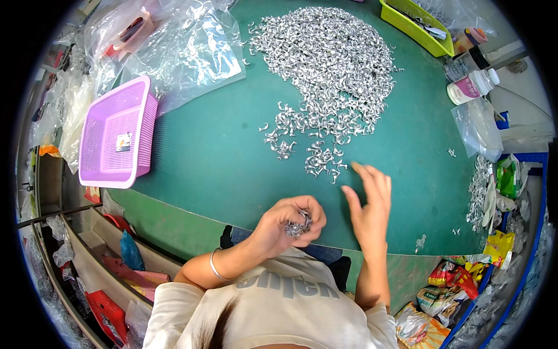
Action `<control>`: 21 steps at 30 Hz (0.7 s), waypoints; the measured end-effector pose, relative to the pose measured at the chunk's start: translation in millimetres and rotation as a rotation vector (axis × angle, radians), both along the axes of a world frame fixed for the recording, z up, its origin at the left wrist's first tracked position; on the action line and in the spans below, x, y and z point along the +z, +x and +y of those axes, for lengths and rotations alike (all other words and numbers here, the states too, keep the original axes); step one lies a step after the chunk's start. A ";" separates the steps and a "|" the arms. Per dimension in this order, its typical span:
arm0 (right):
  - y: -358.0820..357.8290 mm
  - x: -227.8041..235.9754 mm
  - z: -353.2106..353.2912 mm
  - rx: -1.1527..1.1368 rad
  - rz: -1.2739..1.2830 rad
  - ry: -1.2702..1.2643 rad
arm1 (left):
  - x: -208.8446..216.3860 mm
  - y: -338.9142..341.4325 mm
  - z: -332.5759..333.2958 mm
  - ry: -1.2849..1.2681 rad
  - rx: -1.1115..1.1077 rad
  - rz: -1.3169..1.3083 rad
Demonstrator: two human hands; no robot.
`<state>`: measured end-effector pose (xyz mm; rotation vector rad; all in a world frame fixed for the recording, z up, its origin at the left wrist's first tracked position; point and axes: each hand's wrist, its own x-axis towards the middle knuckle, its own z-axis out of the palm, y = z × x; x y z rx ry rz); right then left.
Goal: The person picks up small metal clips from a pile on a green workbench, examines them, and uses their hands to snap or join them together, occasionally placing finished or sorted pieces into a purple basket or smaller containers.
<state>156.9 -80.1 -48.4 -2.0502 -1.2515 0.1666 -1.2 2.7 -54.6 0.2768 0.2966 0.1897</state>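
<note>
A large heap of small curved silver metal pieces (pixel 334 61) covers the far middle of the green table (pixel 215 154), thinning toward me into loose clusters. My left hand (pixel 270 228), with a silver bangle (pixel 215 265) on its wrist, is curled near the table's front edge around a clump of metal pieces (pixel 297 224). To the right of it, my right hand (pixel 372 205) is raised with thumb and fingers apart, and nothing shows between them. Its fingertips are closest to a small cluster of metal pieces (pixel 321 159), just beyond on the left.
A purple basket (pixel 145 132) stands at the left edge beside a clear plastic sheet (pixel 192 64). At the far right are a lime-green tray (pixel 427 39) and several bottles, including a white one (pixel 465 88). More silver bits (pixel 478 195) lie along the right edge.
</note>
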 end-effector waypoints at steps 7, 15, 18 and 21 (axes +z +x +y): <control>-1.9 -20.4 8.9 0.075 -0.175 -0.056 | -5.1 -2.6 2.6 0.130 0.037 0.265; -6.6 -9.1 3.0 0.012 -0.128 -0.053 | -2.8 5.4 -1.1 0.234 0.084 0.397; -6.7 -17.4 1.1 0.010 -0.192 -0.104 | -1.9 4.9 -1.3 0.288 0.091 0.417; -2.0 -20.0 -5.7 0.004 -0.153 -0.009 | -5.1 5.3 -2.2 0.323 0.107 0.439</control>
